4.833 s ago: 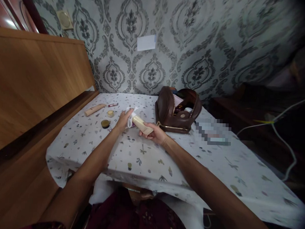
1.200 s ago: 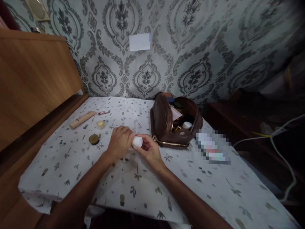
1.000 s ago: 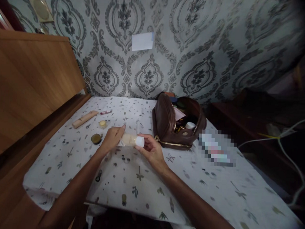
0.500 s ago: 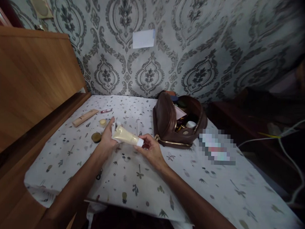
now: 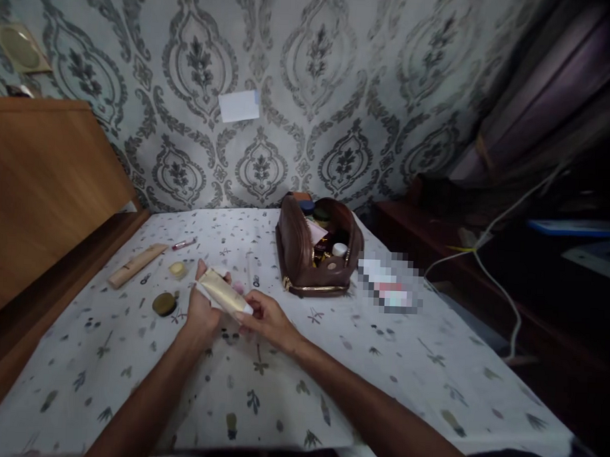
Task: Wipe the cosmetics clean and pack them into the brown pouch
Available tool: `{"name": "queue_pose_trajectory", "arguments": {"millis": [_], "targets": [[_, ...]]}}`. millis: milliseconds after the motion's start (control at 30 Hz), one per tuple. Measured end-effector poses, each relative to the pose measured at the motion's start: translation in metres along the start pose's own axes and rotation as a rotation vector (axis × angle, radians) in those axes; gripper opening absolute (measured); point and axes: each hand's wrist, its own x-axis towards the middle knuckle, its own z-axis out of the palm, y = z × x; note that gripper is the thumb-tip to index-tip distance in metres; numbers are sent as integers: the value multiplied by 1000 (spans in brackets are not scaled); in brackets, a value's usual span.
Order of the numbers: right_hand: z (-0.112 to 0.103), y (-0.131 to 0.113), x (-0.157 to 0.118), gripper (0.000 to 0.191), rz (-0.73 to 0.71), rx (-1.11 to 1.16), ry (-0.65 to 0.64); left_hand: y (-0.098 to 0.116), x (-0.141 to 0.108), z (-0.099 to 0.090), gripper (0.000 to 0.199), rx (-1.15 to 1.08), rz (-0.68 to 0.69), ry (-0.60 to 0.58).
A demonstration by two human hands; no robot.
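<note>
Both hands hold a pale yellow squeeze tube (image 5: 222,293) with a white cap, slanted above the patterned cloth. My left hand (image 5: 202,310) is closed around its wide end, and something white shows along the tube's lower side there. The fingers of my right hand (image 5: 268,318) pinch the capped end. Left of my hands lie a small jar with pale yellow contents (image 5: 177,270) and a round olive-brown lid (image 5: 164,305). Farther left is a long beige tube (image 5: 137,266), near a slim pink tube (image 5: 184,243). A small pink item (image 5: 238,287) shows partly behind the held tube.
A brown zip bag (image 5: 293,248) stands unzipped at the back right, filled with several items, among them a white-lidded jar (image 5: 339,250). Beside it lies a pixelated object (image 5: 390,286). A wooden cabinet (image 5: 46,193) borders the left; white cables (image 5: 505,305) hang at the right.
The view has turned right, so everything sits farther left in the picture. The tube has tilted more steeply, its capped end lower, and both hands still hold it.
</note>
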Motion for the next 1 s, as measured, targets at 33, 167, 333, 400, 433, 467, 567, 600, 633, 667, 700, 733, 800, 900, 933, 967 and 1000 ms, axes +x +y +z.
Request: {"name": "queue_pose_trajectory", "arguments": {"millis": [33,167,333,400,433,467,567,600,633,667,700,733,800,900,933,967,1000], "targets": [[0,-1,0,45,-10,14,15,-7,-4,2,51,17,18,37],[-1,-5,0,41,-104,22,110,-34,-22,3,52,300,206,14],[-6,-11,-5,19,-248,-404,287,-40,-32,3,48,497,212,-105],[-7,-15,-6,34,-243,-575,248,-34,-31,5,53,408,144,-64],[-8,-17,-7,44,-233,-638,220,-30,-30,7,56,365,124,-43],[-8,-20,-7,51,-225,-684,202,-26,-29,7,59,342,114,-37],[-14,-32,-8,46,-215,-734,212,-13,-25,5,56,422,147,-117],[-17,-38,-9,44,-221,-729,248,-8,-24,5,52,486,185,-160],[-21,-45,-11,46,-231,-711,290,-3,-23,5,48,560,231,-209],[-25,-52,-14,52,-244,-678,323,1,-23,7,44,637,279,-262],[-30,-60,-17,62,-261,-634,341,6,-23,10,42,707,325,-320],[-35,-68,-21,71,-280,-586,342,9,-23,14,41,776,364,-383],[-45,-84,-29,74,-329,-520,313,15,-25,27,40,924,426,-510],[-59,-104,-43,48,-428,-569,304,17,-30,51,37,1121,558,-618],[-64,-109,-47,39,-458,-592,308,16,-31,59,36,1167,612,-622],[-69,-114,-51,31,-483,-605,311,15,-32,66,35,1197,666,-620],[-74,-119,-56,27,-503,-608,315,14,-33,74,34,1213,720,-618]]}}
